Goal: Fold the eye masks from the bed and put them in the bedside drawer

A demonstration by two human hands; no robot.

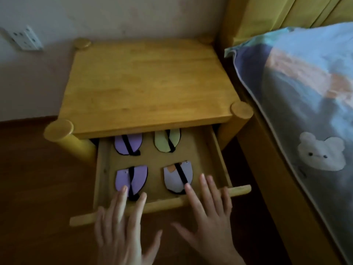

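Observation:
The bedside drawer (219, 155) is pulled open under the wooden nightstand top. Several folded eye masks with black straps lie inside: a purple one (127, 145) back left, a green one (167, 141) back right, a purple one (131, 178) front left, and a pale lilac one (177, 177) front right. My left hand (122, 226) reaches over the drawer's front rail, fingers spread, fingertips touching the front left mask. With its fingers apart, my right hand (208, 213) rests over the rail, one fingertip at the front right mask's edge. Neither hand holds anything.
The nightstand (147, 85) stands against a pale wall with a socket (25, 38). The bed (305, 104) with a blue patterned cover and a white bear print lies close on the right. Dark wooden floor (38, 188) spreads to the left.

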